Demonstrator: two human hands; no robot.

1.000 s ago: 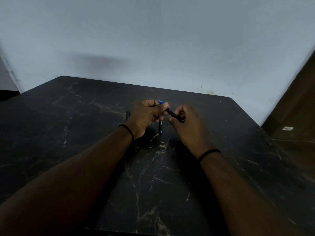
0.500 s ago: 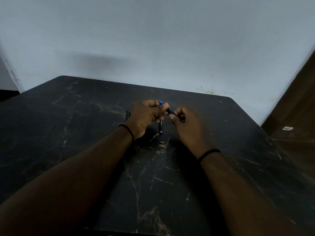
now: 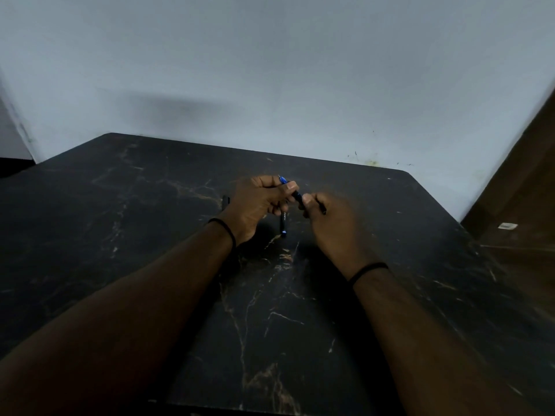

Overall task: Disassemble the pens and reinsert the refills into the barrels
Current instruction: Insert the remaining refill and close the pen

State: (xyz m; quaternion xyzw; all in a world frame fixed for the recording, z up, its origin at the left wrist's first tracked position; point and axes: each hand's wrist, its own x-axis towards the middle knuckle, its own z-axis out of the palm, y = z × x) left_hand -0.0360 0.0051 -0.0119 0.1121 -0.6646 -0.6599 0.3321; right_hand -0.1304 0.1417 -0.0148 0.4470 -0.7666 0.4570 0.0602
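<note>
Pen [image 3: 297, 196] above table [image 3: 120, 223] centre, pinched between left hand [image 3: 258, 202] and right hand [image 3: 333, 223]; barrel mostly hidden by fingers. Second pen [image 3: 283, 223] on table beneath, top covered. Dark object [image 3: 225, 200] behind left hand unclear.

A dark pen [image 3: 298, 197] with a blue front end sits just above the middle of the frame, tilted so its blue tip points to the upper left and its black rear end slants down to the lower right; only short stretches of it show, and whether it is one piece or two cannot be told. Just below it, a second black pen [image 3: 283, 222] lies on the dark surface, running almost straight up and down the frame, with faint pale lettering on its barrel and a small blue end nearest the camera.
</note>
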